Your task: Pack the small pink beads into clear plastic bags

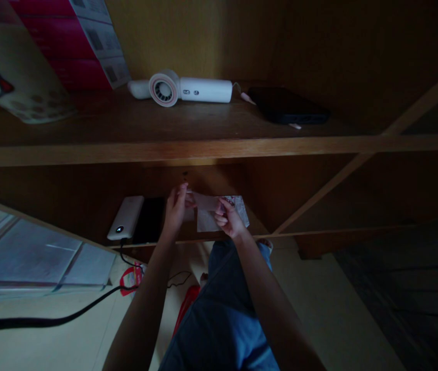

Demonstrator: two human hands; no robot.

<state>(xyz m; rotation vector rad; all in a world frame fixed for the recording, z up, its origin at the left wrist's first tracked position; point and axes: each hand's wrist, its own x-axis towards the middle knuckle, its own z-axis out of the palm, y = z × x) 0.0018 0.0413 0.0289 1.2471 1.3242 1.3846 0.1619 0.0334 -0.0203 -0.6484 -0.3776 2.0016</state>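
Between my two hands a small pale sheet of paper is stretched over the lower shelf. My right hand pinches its right end, thumb on top. At its left end is my left hand, fingers bent around the edge; the dim light blurs the exact grip. Beneath the sheet lies a whitish paper, next to a patterned sheet or packet on the shelf board. Left of my left hand rest a dark flat device and a white power bank with a cable plugged in.
On the upper shelf lie a white handheld fan and a black phone, with a bubble-tea cup and pink boxes at left. A black cable crosses the lower left. Clear plastic bins stand left.
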